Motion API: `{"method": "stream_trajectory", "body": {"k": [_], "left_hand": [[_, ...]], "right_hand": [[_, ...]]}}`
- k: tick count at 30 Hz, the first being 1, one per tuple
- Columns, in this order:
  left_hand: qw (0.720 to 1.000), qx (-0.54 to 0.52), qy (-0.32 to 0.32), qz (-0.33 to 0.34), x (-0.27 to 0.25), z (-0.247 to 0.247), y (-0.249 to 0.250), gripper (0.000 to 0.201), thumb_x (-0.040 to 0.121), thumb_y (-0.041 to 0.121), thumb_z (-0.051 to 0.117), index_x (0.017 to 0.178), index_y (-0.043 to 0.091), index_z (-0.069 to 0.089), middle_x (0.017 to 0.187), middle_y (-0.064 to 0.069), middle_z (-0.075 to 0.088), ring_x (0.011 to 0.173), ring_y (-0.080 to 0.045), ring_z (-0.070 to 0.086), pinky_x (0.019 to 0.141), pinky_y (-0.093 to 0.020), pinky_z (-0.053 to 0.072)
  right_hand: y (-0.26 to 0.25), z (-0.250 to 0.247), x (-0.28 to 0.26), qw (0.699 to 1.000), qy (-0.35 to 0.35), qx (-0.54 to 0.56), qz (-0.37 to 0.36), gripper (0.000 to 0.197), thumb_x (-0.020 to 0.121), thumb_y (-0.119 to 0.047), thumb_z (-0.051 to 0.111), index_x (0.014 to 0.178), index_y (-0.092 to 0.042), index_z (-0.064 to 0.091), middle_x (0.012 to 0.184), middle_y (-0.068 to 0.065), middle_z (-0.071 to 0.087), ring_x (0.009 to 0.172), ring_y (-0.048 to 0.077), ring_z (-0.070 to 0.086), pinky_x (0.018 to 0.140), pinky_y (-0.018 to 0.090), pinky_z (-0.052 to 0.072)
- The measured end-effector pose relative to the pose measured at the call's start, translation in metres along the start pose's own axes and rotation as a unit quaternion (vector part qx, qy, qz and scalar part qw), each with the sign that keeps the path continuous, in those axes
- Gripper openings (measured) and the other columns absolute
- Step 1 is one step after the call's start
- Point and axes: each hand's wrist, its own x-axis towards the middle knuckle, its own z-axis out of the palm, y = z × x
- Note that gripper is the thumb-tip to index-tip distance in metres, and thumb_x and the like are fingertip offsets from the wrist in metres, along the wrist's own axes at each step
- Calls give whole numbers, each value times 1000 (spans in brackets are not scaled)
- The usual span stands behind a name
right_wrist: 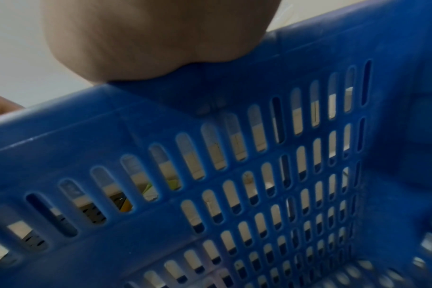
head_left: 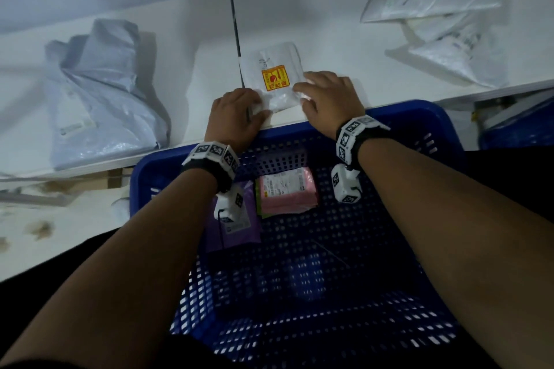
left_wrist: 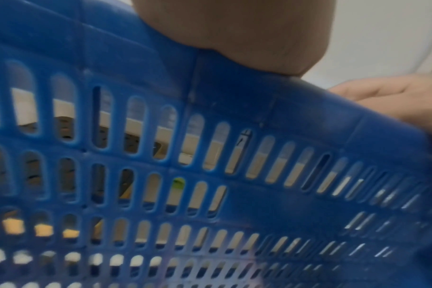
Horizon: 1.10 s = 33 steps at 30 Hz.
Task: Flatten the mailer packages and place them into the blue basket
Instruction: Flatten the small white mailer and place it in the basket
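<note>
A small white mailer (head_left: pixel 274 75) with an orange and yellow sticker lies on the white table (head_left: pixel 329 33), close to its near edge. My left hand (head_left: pixel 236 117) pinches the mailer's near left corner between fingers and thumb. My right hand (head_left: pixel 326 96) lies on its right edge with the fingers stretched across it. The blue basket (head_left: pixel 419 141) stands right below the table edge, under both wrists. A pink mailer (head_left: pixel 287 192) and a purple mailer (head_left: pixel 236 228) lie in it. Both wrist views show only a palm heel over the basket rim (left_wrist: pixel 234 93); the fingers are hidden.
A large grey mailer (head_left: pixel 99 93) lies crumpled on the table's left. Several white mailers (head_left: pixel 443 18) are piled at the back right. A thin dark rod (head_left: pixel 236 36) runs back from the small mailer. Another blue container (head_left: pixel 515 129) sits at the right.
</note>
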Motion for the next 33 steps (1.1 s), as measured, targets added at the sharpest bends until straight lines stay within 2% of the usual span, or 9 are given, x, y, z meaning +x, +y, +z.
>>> {"method": "stream_trajectory", "body": {"k": [4,8,11,14,18,23,26,29,33], "left_hand": [[1000,6,13,-11,0,1,2,30,94,44,58,107,20,70,120,2,67,109,-22,59,96,-38,41],[1000,12,20,-12,-2,5,5,33,98,42,54,106,17,73,119,-1,69,109,-23,59,96,-38,41],[999,23,27,-13,-1,4,6,34,100,41,49,108,16,71,117,-2,69,106,-27,60,92,-40,43],[999,22,35,-20,-1,2,7,32,101,37,46,101,15,69,109,-4,69,99,-29,60,88,-40,43],[998,5,51,-33,0,4,6,32,102,36,44,96,15,67,100,-4,69,93,-28,59,84,-39,42],[998,-21,45,-42,5,4,2,35,101,42,43,95,16,66,99,-3,67,93,-26,58,82,-37,39],[996,-46,38,-59,13,5,-5,40,98,49,44,96,18,70,104,-2,68,94,-26,60,81,-38,42],[992,-84,37,-82,20,5,-8,42,95,53,46,97,20,72,106,0,70,95,-25,63,84,-42,47],[985,-130,30,-114,29,3,-6,42,91,55,51,96,22,76,105,4,74,98,-21,66,94,-42,47]], "right_hand": [[-2,0,1,1000,-4,-12,0,39,93,-31,50,131,-29,59,146,2,51,134,25,43,105,44,33],[0,3,-2,1000,-7,-15,2,47,89,-43,51,133,-30,57,147,2,50,132,24,44,105,43,33],[1,3,-1,1000,-9,-15,0,50,89,-48,50,135,-31,55,147,1,50,132,23,44,104,42,32],[1,2,1,1000,-6,-15,-1,53,90,-49,49,140,-31,50,147,-1,49,133,23,43,105,43,32],[2,3,0,1000,9,-8,1,55,93,-43,48,146,-31,40,145,-3,50,131,22,44,105,43,34],[3,3,0,1000,15,-3,2,39,97,-30,45,134,-26,56,142,0,53,129,24,46,102,40,33],[2,3,1,1000,13,-14,4,37,98,-28,45,132,-26,58,142,0,53,129,24,46,102,41,34],[3,6,2,999,25,-24,-1,36,98,-27,45,132,-26,58,141,-1,53,127,24,47,100,40,35],[3,8,2,999,28,-31,3,36,99,-27,45,133,-26,57,142,-2,52,128,24,47,100,40,35]]}}
